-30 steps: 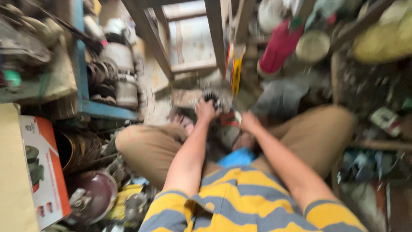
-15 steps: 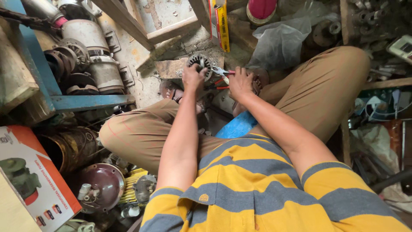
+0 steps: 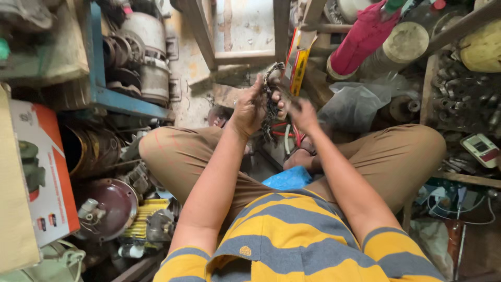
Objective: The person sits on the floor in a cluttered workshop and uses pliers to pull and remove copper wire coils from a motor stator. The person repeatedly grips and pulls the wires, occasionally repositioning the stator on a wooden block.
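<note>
The motor winding [image 3: 271, 102] is dull, grimy metal wire, the plastic bag [image 3: 350, 107] glossy and crinkled, the shelf [image 3: 122, 102] blue-painted, chipped wood.

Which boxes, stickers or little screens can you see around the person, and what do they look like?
Cardboard box: far left, beside the person's knee; rectangular, orange and white, with a picture of a green machine.
Yellow packet: just beyond the hands, upright; narrow, yellow with red and black marks.
Small meter: right edge, lying among metal parts; white rectangular case with a reddish panel.
</note>
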### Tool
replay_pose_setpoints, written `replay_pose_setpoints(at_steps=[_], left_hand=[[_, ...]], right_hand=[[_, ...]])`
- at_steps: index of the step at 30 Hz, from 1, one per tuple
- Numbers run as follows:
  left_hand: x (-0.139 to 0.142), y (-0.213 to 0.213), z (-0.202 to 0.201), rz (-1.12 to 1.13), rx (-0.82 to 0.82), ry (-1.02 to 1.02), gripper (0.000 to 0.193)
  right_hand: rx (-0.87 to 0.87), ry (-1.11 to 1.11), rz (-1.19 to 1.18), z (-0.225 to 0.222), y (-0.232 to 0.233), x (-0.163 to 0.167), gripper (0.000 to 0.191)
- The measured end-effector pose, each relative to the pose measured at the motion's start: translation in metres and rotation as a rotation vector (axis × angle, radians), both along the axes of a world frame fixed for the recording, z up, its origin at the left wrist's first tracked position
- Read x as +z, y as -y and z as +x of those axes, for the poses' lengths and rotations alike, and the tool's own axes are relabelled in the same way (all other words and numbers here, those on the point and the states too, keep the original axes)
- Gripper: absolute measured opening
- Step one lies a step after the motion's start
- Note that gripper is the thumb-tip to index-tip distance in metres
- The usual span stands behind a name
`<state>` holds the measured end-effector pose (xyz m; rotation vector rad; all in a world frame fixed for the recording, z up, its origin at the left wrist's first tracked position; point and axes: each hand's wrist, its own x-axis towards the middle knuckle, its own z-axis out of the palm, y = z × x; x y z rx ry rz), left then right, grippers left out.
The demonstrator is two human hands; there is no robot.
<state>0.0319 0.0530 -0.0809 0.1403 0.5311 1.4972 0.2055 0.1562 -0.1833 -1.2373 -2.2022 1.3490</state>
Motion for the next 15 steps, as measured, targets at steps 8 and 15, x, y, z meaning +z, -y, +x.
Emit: replay_pose_setpoints(at_steps=[8, 15], left_hand=[[-0.011, -0.002, 0.022, 0.048, -0.132, 0.196, 0.05], [-0.011, -0.002, 0.043, -0.108, -0.213, -0.077, 0.054]], right_hand=[[0.051, -0.919, -0.516, 0.005, 0.017, 0.107, 0.031], [-0.1, -0.891, -0.036, 0.017, 0.023, 0.091, 0.011]])
